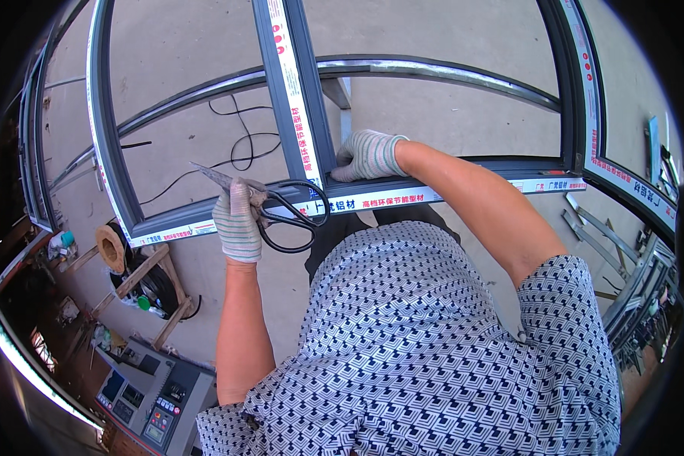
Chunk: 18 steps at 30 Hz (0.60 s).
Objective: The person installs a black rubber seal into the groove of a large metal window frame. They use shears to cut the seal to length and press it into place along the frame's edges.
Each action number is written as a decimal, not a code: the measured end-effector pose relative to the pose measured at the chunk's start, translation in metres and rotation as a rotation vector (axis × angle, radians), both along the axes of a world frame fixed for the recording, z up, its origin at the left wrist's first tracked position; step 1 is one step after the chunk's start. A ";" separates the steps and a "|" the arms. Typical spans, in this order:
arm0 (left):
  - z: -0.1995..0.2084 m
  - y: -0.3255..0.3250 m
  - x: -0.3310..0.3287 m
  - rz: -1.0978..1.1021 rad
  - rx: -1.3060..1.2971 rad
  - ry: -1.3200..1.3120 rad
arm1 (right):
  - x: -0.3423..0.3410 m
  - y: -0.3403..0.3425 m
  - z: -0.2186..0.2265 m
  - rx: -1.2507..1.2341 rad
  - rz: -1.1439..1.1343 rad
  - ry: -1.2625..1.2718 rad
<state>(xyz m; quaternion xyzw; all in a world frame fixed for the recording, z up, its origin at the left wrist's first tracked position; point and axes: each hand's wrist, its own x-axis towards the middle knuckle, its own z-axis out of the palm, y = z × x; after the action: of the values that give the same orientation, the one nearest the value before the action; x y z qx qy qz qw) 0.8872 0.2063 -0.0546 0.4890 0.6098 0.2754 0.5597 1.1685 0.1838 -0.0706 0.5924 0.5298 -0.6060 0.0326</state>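
Observation:
My left hand (239,220), in a striped knit work glove, is closed around a pair of scissors (216,177). Their grey blades point to the upper left, and the black loop handles stick out to the right over the frame's near rail. A dark grey window frame (425,190) with printed protective film lies before me. My right hand (371,155), gloved the same way, presses with curled fingers into the corner where the upright divider (290,114) meets the near rail. Whatever its fingertips pinch there, if anything, is hidden.
A metal support bar (441,71) crosses beneath the frame. Black cable (243,139) loops on the floor. At lower left are a wooden stand (173,277) and a grey machine with a control panel (159,422). Metal profiles (608,235) lie at right, near another frame (627,178).

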 end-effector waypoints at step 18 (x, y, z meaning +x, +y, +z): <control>0.013 0.000 0.008 -0.008 0.007 0.026 | -0.009 0.003 0.002 -0.016 -0.086 -0.007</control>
<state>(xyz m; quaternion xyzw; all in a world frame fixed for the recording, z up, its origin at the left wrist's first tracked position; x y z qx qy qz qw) 0.8948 0.2061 -0.0412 0.4970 0.6140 0.2688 0.5511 1.1597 0.1867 -0.0687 0.6165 0.4989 -0.6089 0.0133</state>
